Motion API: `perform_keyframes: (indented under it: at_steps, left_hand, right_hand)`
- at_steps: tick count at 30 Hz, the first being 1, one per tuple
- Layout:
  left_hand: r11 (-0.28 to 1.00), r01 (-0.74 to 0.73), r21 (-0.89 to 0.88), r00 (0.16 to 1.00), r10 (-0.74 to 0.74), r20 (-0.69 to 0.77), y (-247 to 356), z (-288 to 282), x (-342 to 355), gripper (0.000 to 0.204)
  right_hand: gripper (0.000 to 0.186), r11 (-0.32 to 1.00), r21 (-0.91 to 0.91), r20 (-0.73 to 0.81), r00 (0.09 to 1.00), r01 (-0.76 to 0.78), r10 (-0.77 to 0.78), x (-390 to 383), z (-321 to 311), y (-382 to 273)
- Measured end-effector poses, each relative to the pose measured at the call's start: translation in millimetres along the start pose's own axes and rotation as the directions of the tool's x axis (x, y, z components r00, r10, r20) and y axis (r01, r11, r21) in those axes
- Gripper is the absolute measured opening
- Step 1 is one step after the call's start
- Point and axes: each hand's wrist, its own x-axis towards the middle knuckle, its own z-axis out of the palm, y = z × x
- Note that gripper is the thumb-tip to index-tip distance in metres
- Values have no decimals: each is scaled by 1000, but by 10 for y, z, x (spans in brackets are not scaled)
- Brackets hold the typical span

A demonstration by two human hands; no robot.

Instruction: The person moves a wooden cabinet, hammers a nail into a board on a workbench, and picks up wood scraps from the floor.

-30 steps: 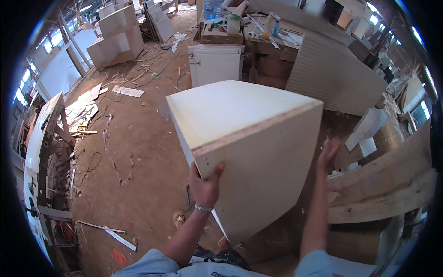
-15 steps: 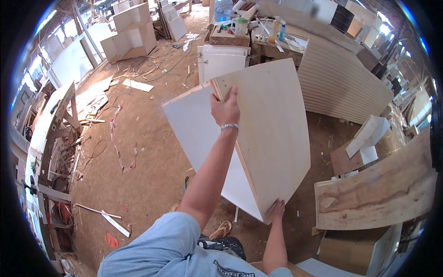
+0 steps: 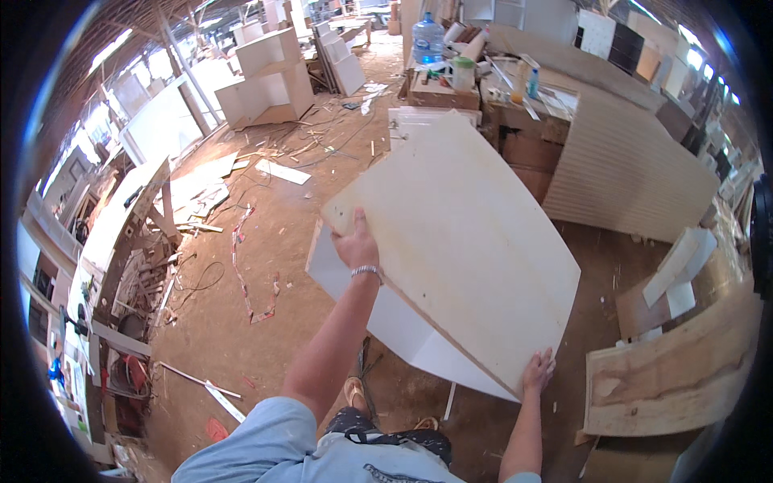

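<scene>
A boxy cabinet piece (image 3: pixel 475 233) with a pale plywood outer face hangs tilted in front of me, held between both hands. Its white inner side (image 3: pixel 403 330) shows below the plywood's near edge. My left hand (image 3: pixel 357 241), with a bracelet at the wrist, grips the left corner, thumb on top of the plywood and fingers partly hidden over the edge. At the near right corner, my right hand (image 3: pixel 538 370) is closed against the edge, its fingertips showing on the plywood side.
Behind the piece stand a cluttered workbench (image 3: pixel 531 121), a blue water bottle (image 3: pixel 427 40) and stacked white panels (image 3: pixel 403 125). A ribbed panel (image 3: pixel 632 173) leans at the right, above a stained plywood sheet (image 3: pixel 668 378). Wood scraps (image 3: pixel 282 171) lie on the dirt floor (image 3: pixel 241 338); a long bench (image 3: pixel 113 217) runs along the left.
The cabinet piece has turned so its plywood face lies flatter and more upward. My left hand has come lower and left with its corner; my right hand has shifted right. The view has moved too.
</scene>
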Motion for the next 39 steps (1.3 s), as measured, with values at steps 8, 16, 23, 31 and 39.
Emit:
perform_keyframes:
  at_steps: [8, 16, 23, 31, 39]
  left_hand:
    - [998, -21, -60, 992, 13, -124, -156, -897, 916, 57]
    - [897, 419, -140, 894, -435, -111, -737, -1966, 2206, 59]
    - [923, 376, -82, 904, -385, -186, -1128, -2258, 2965, 62]
    - [853, 519, -48, 834, -518, -190, -1916, -3045, 4301, 76]
    - [773, 493, 400, 867, -396, -304, -1726, -2922, 4216, 81]
  right_hand:
    - [60, 988, -46, -88, 984, 150, -153, -210, 44, -882]
    - [54, 974, -106, -223, 949, 202, -221, -791, 517, -1612]
    - [57, 957, -238, -213, 952, 165, -218, -1253, 796, -2319]
    - [60, 936, -321, -255, 938, 146, -233, -1829, 1459, -3050]
    - [57, 924, -362, -309, 918, 127, -247, -1836, 1626, -3025]
